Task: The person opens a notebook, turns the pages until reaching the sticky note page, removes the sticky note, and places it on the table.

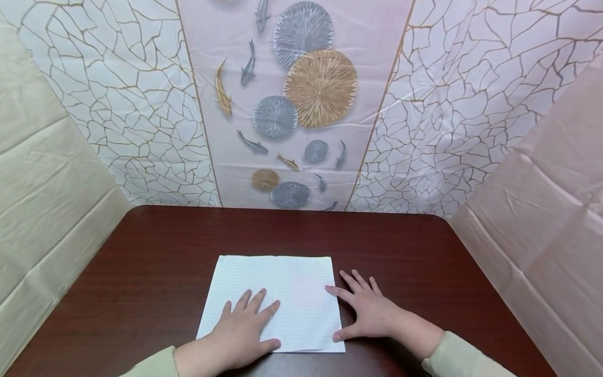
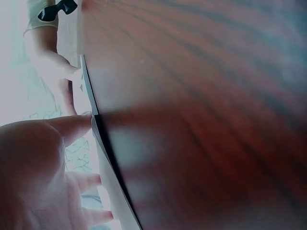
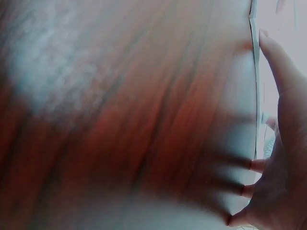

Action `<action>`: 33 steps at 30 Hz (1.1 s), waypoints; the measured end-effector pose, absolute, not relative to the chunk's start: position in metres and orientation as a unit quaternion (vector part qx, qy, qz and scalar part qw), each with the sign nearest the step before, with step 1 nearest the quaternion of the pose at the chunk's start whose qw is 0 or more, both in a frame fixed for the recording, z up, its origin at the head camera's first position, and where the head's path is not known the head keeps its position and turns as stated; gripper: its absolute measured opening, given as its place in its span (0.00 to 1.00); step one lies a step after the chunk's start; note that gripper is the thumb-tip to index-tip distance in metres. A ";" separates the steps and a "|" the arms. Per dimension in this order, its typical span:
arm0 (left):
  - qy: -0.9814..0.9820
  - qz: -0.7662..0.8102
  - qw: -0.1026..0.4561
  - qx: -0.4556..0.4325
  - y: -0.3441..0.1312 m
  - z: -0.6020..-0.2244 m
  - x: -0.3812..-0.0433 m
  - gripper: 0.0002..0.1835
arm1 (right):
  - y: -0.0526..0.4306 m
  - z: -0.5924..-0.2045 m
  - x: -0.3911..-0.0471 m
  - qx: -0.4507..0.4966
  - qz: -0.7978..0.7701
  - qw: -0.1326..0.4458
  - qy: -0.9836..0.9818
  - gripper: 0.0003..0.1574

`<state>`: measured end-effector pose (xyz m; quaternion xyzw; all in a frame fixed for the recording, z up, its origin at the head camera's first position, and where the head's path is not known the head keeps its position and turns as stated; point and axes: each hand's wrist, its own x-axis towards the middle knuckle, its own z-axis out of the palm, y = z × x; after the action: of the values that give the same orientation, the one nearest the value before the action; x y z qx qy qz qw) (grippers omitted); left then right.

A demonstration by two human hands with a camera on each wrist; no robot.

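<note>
White lined paper [image 1: 301, 303] lies flat on the dark wooden table, looking like an open notebook or a creased sheet with a faint fold down its middle. My left hand [image 1: 245, 327] rests on its left half with fingers spread. At the right edge, my right hand [image 1: 372, 311] has its thumb and index fingertip on the paper, while the other fingertips reach onto the bare wood. In the left wrist view the left thumb [image 2: 72, 127] touches the paper's near edge. The right wrist view shows the right thumb [image 3: 278, 57] along the paper's edge.
The reddish-brown table [image 1: 155, 262] has rounded far corners. A patterned cloth backdrop [image 1: 282, 157] with fish and round motifs rises behind it. Pale creased panels stand on the left [image 1: 42, 209] and right [image 1: 537, 220].
</note>
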<state>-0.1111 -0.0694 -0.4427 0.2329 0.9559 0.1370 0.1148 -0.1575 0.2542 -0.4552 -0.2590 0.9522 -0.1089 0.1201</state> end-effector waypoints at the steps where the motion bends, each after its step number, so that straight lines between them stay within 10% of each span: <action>1: 0.956 0.136 0.114 0.233 -0.069 -0.442 -0.111 0.42 | 0.254 -0.455 -0.158 -0.258 -0.109 0.119 0.952 0.66; 33: 0.873 -0.082 -0.146 0.458 -0.017 -0.424 -0.110 0.24 | 0.251 -0.462 -0.155 -0.239 -0.099 0.072 0.963 0.78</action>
<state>-0.1097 -0.0170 -0.4241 0.4585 0.8728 -0.0820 -0.1458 -0.1551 0.2513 -0.4624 -0.2388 0.9633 -0.0988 0.0723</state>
